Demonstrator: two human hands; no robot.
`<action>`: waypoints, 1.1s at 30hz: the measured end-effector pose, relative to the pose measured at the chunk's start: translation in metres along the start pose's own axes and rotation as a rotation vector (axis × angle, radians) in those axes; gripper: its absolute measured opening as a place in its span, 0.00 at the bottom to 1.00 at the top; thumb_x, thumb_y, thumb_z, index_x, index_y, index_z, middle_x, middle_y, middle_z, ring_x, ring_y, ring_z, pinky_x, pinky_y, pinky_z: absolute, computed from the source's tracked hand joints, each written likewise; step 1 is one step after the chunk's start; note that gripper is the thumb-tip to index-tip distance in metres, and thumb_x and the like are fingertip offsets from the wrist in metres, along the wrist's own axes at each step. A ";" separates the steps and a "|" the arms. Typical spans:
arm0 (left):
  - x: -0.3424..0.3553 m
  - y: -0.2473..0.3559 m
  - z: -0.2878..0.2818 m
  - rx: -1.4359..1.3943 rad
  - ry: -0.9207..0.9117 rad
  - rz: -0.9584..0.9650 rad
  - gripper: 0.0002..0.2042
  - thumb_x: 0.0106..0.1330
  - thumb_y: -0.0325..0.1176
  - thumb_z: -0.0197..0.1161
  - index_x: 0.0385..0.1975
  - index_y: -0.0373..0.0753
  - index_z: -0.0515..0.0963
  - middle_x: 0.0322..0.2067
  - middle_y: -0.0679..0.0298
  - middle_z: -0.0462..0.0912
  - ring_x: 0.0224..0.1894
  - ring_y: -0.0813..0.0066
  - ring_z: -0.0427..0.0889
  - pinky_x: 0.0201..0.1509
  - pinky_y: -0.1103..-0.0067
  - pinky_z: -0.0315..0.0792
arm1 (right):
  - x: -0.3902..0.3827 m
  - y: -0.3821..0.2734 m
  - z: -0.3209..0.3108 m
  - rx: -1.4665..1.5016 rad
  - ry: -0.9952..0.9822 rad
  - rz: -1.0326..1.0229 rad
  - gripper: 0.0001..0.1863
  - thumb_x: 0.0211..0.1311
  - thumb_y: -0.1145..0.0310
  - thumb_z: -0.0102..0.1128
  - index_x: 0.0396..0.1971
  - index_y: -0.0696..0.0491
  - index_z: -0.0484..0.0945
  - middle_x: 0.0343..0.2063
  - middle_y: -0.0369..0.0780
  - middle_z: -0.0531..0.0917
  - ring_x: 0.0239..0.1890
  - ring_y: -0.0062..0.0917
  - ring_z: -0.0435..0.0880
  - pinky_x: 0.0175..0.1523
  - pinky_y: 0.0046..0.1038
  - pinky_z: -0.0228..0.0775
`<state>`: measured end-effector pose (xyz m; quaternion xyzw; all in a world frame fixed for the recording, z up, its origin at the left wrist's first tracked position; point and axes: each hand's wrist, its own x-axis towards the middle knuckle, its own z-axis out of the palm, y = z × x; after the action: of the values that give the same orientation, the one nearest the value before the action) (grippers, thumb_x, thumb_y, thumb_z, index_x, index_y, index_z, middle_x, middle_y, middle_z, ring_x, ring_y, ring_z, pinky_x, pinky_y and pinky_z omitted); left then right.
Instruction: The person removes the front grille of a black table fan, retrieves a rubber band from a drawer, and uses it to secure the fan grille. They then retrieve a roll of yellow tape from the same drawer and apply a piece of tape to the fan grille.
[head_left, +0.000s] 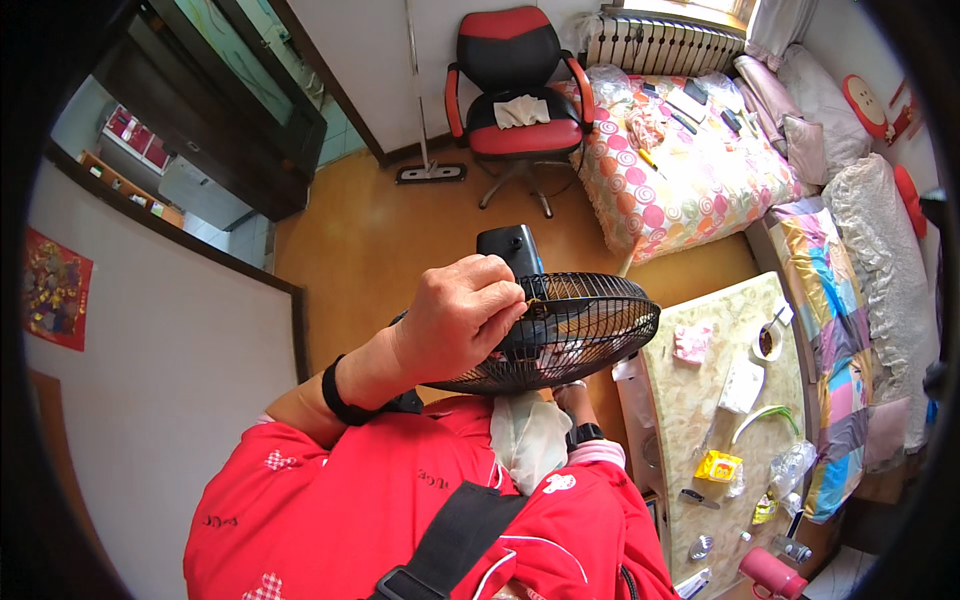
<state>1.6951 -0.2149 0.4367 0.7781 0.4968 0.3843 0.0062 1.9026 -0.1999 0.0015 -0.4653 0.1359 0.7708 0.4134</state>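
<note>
A black electric fan (590,330) with a wire grille is held up in front of my chest, its dark motor housing (510,248) pointing away from me. My left hand (455,320), with a black band on the wrist, is closed on the near rim of the grille, its fingertips pinching a small clip at the rim (533,306). My right hand (572,396) reaches up under the grille and is mostly hidden by it; only the wrist with a black watch (585,435) shows. A white cloth (525,440) hangs below the fan against my red jacket.
To the right stands a pale patterned table (700,390) carrying a yellow box (718,466), tissues, a cup and a pink bottle (772,574). A bed with a circle-print sheet (690,180), a red-and-black office chair (515,85) and a flat mop (430,172) stand beyond, on an orange floor.
</note>
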 end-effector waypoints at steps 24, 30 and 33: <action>0.021 0.007 0.012 0.026 -0.220 -0.185 0.01 0.64 0.18 0.62 0.32 0.29 0.77 0.28 0.61 0.70 0.28 0.70 0.70 0.29 0.77 0.63 | 0.096 0.032 0.018 0.120 0.293 0.054 0.18 0.63 0.63 0.49 0.12 0.46 0.71 0.12 0.35 0.69 0.11 0.30 0.69 0.17 0.41 0.54; 0.020 0.000 0.014 0.171 -0.210 -0.053 0.02 0.65 0.19 0.61 0.32 0.31 0.75 0.27 0.60 0.69 0.27 0.69 0.69 0.28 0.77 0.61 | 0.084 0.032 0.022 0.180 0.046 0.129 0.14 0.65 0.58 0.52 0.20 0.45 0.77 0.17 0.34 0.78 0.16 0.30 0.75 0.18 0.36 0.64; 0.021 0.003 0.015 0.155 -0.210 -0.081 0.02 0.65 0.19 0.62 0.32 0.30 0.76 0.27 0.60 0.69 0.27 0.69 0.69 0.28 0.78 0.61 | 0.085 0.039 0.019 0.224 0.109 0.133 0.16 0.66 0.57 0.49 0.21 0.45 0.79 0.19 0.34 0.79 0.18 0.30 0.79 0.19 0.40 0.69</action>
<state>1.7107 -0.1942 0.4395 0.7915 0.5527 0.2604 0.0137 1.8425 -0.1694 -0.0654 -0.4476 0.2738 0.7500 0.4028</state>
